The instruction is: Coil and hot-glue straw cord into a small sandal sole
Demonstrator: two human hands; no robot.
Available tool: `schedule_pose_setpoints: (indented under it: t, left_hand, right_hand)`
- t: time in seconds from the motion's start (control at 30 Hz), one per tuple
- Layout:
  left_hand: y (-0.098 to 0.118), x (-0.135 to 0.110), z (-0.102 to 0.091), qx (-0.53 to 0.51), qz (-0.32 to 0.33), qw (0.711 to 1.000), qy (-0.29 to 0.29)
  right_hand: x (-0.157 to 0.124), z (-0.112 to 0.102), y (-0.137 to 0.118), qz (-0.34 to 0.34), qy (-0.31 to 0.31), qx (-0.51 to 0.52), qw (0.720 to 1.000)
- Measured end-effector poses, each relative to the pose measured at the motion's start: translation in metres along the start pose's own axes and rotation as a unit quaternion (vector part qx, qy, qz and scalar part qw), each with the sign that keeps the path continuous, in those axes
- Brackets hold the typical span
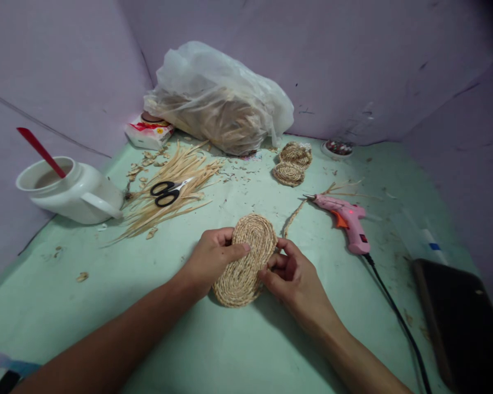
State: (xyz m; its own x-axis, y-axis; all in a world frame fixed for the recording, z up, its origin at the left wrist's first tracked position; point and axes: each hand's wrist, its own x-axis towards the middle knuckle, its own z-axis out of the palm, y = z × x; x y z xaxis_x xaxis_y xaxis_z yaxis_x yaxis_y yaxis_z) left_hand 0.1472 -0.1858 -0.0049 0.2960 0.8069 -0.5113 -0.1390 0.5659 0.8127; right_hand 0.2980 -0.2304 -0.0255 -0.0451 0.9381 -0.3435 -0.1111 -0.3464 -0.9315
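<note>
An oval coil of braided straw cord [240, 282], flat and sole-shaped, is held tilted above the table. My left hand [211, 260] grips its left side, thumb lying on top and the other fingers underneath. At the right edge, my right hand [293, 276] has its fingers curled and closed around the braid where it meets the coil. A loose tail of the braid [294, 218] runs up from that hand toward a pink glue gun [347, 213], whose red light is lit. Part of the grip is hidden behind the fingers.
Black-handled scissors [168, 194] lie on loose straw strips [148, 219]. A white jug [82, 191] lies tilted at left, beyond it a plastic bag [230, 104]. Small coiled pieces [290, 174] sit behind. A black cable [398, 312] and a dark flat object [460, 323] are at right.
</note>
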Motion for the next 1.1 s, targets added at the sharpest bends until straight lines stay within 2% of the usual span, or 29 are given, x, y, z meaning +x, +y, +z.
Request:
schedule_pose_setpoints:
  t: [0.27,0.67,1.1]
  left_hand:
    - [0.0008,-0.0005,0.0001,0.013,0.006,1.000,0.004]
    - [-0.0003,0.0003,0.0002,0.005,0.002,1.000,0.002]
    - [0.0002,-0.0003,0.0012,0.007,0.006,1.000,0.006]
  right_hand:
    - [0.0004,0.0053,-0.0068,0.017,0.014,-0.006,1.000]
    - [0.0013,0.0028,0.0021,-0.003,0.002,0.016,1.000]
    - [0.0016,0.0082,-0.0008,0.005,0.024,-0.002,1.000]
